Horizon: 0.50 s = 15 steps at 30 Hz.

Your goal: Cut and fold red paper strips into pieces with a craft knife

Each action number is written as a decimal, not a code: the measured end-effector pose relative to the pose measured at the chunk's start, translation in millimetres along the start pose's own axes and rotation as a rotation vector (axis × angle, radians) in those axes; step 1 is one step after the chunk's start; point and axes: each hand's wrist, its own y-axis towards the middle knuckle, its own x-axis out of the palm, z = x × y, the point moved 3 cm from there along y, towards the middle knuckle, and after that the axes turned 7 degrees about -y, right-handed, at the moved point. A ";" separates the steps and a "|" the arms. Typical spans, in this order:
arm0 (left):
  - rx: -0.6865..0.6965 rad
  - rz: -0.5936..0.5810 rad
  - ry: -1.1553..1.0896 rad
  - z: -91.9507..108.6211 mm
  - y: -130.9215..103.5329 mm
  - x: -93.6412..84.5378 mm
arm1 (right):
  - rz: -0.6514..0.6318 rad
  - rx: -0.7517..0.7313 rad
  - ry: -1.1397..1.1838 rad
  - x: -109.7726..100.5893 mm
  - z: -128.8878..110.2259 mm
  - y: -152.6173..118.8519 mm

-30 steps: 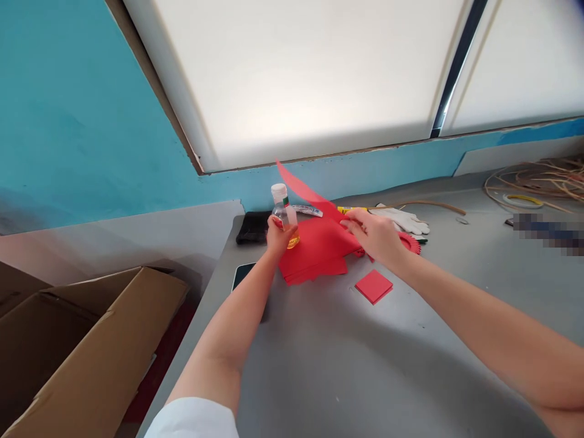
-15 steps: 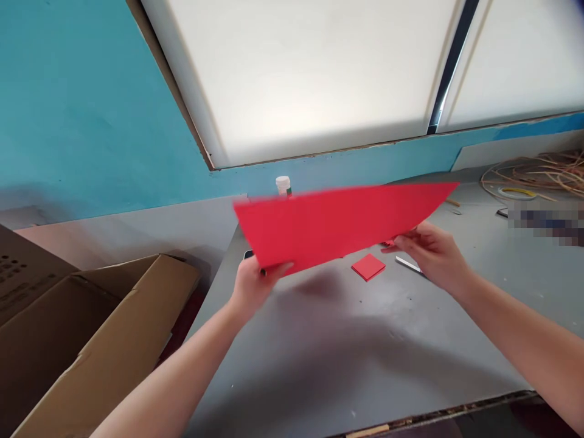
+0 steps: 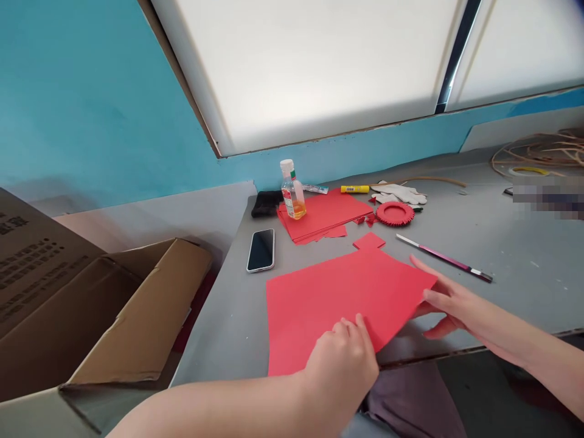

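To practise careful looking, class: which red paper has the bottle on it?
The back stack: the bottle stands on it. The front sheet and small square carry none.

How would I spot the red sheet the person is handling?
Start at the grey table below the white panels. Toward its near edge, the red sheet is beneath the left hand, with the right hand at one corner. The red stack farther back has a bottle on it; this sheet doesn't.

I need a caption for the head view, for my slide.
Left hand on a red sheet, right hand at its right corner; a bottle stands beyond.
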 end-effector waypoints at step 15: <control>0.176 -0.051 -0.482 -67.0 10.5 -17.2 | -0.130 -0.260 -0.465 -11.8 -10.7 89.0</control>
